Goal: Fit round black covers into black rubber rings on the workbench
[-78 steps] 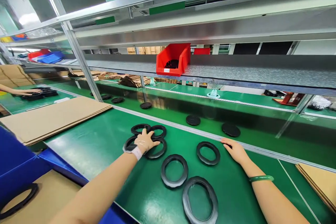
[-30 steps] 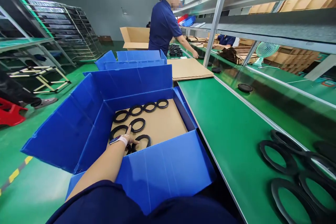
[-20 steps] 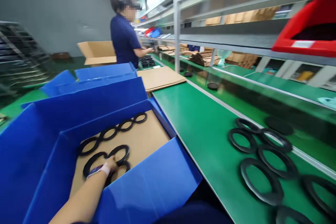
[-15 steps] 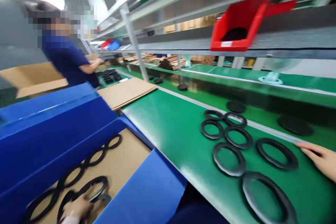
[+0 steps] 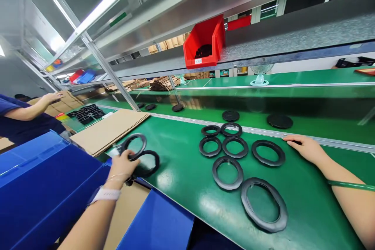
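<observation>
Seven black rings (image 5: 227, 186) lie flat on the green table (image 5: 175, 140); the left hand (image 5: 122, 167) is clamped on more rings (image 5: 157, 162), two clearly visible, at the table's left edge near a blue box (image 5: 158, 222). The right hand (image 5: 306, 149), thumb slightly apart from fingers, rests by the metal rail (image 5: 260, 131).

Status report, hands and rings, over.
Left hand gripping black rings near table. Right hand at rail. Seven loose rings on table. Blue box alongside.
</observation>
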`<state>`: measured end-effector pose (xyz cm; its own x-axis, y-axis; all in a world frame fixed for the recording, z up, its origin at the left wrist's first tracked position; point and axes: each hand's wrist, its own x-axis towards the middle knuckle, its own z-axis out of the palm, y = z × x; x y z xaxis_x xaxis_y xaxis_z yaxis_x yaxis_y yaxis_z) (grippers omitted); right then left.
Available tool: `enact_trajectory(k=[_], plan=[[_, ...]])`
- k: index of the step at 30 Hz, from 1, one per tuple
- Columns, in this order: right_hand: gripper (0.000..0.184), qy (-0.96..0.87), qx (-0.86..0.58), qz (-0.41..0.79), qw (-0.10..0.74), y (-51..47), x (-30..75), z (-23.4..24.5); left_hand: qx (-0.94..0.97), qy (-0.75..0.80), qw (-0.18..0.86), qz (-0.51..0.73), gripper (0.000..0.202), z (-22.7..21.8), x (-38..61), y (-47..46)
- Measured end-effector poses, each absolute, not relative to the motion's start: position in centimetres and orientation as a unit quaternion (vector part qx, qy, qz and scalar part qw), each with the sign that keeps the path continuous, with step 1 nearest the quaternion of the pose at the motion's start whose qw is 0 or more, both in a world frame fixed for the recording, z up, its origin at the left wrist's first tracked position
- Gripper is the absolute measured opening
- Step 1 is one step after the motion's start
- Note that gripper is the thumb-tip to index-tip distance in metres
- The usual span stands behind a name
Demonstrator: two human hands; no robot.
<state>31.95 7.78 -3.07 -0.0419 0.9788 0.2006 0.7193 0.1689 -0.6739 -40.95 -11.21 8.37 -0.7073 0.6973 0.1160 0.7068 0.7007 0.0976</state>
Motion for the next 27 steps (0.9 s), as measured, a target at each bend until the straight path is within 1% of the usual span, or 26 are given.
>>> enact_trajectory(k=[1,3,6,9,12,16,20,24,27], plan=[[0.024,-0.696,-0.608,0.202,0.325,7.8,32.0,-3.2,-0.423,-0.904,0.015,-0.060,0.044,7.6,-39.5,-8.8],[0.027,-0.700,-0.599,0.201,0.332,8.0,32.1,-3.6,-0.483,-0.875,-0.019,-0.038,0.050,5.9,-36.7,-4.6],[0.037,-0.705,-0.590,0.196,0.342,8.3,32.2,-4.0,-0.543,-0.839,-0.039,-0.010,0.056,3.9,-32.8,0.4],[0.046,-0.706,-0.588,0.191,0.346,8.6,32.3,-4.2,-0.584,-0.811,-0.038,-0.001,0.062,3.3,-29.8,3.9],[0.050,-0.705,-0.591,0.188,0.345,8.8,32.5,-4.3,-0.607,-0.794,-0.037,0.002,0.064,3.6,-27.9,6.2],[0.052,-0.702,-0.593,0.197,0.342,8.8,32.7,-4.1,-0.615,-0.789,-0.016,-0.012,0.063,4.3,-25.8,6.9],[0.053,-0.689,-0.600,0.216,0.345,8.8,32.6,-3.6,-0.662,-0.746,0.031,-0.065,0.056,4.7,-22.7,5.4],[0.048,-0.686,-0.609,0.215,0.334,8.3,32.8,-2.8,-0.760,-0.645,-0.002,-0.082,0.048,4.2,-19.2,4.7],[0.042,-0.701,-0.603,0.195,0.326,7.5,33.1,-2.2,-0.755,-0.646,-0.025,-0.107,0.054,3.7,-17.9,5.0]])
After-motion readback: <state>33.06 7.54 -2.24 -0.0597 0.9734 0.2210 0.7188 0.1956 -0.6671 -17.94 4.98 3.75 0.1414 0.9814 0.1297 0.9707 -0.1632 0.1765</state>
